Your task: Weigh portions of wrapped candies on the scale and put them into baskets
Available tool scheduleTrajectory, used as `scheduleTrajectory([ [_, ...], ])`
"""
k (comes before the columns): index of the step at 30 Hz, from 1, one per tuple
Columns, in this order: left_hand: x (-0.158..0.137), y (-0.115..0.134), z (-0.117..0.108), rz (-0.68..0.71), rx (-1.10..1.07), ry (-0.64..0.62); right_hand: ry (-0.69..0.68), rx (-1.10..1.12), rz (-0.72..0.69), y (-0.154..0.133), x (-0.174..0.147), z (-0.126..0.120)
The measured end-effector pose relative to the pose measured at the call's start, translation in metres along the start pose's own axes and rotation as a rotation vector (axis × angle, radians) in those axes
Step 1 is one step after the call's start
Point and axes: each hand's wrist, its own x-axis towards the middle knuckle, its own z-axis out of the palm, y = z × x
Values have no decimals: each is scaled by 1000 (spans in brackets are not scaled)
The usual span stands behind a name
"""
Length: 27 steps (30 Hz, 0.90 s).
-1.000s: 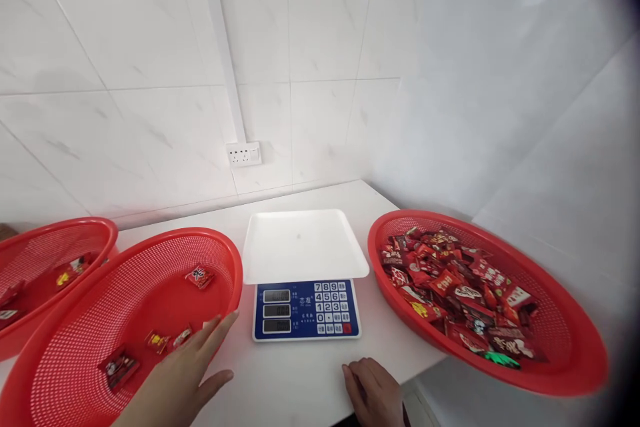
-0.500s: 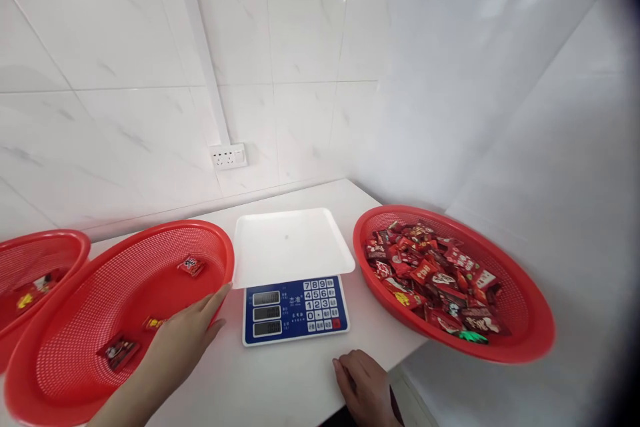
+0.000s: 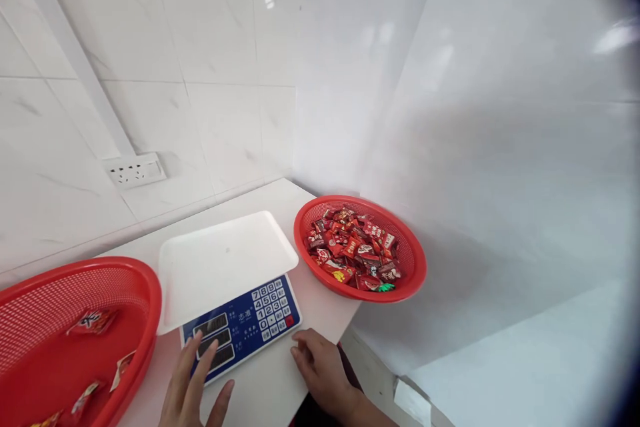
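A blue and white digital scale (image 3: 250,330) with a white weighing tray (image 3: 225,260) stands on the table. My left hand (image 3: 193,387) is over the front left of the scale, fingers spread in front of its display, holding nothing. At the scale's right front corner my right hand (image 3: 323,367) rests by the table edge, its fingers curled in, with nothing visible in them. To the right, a red plastic basket (image 3: 417,253) holds a heap of wrapped candies (image 3: 360,247). On the left another red basket (image 3: 153,287) contains several scattered candies, including a red-wrapped one (image 3: 93,321).
The white table (image 3: 260,393) runs along a tiled wall with a power socket (image 3: 135,170). A side wall rises close behind the right basket. Past the table's right edge the floor shows, with a white object (image 3: 413,402) lying there.
The view has swung to the right. My left hand has let go of the left basket's rim and moved over the scale's display. My right hand stays curled near the table edge.
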Motion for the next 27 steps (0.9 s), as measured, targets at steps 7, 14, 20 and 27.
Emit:
scheduleTrajectory([
  [7, -11, -7, -4, -222, -38, -28, 228, 174, 148, 9, 15, 6],
  [14, 6, -10, -9, -575, -360, -122, 91, 435, 378, 20, 34, 22],
  [20, 13, 0, -3, -516, -346, -121, 45, 418, 333, 18, 35, 18],
  [27, 12, 1, 1, -521, -294, -123, 27, 356, 292, 15, 34, 18],
])
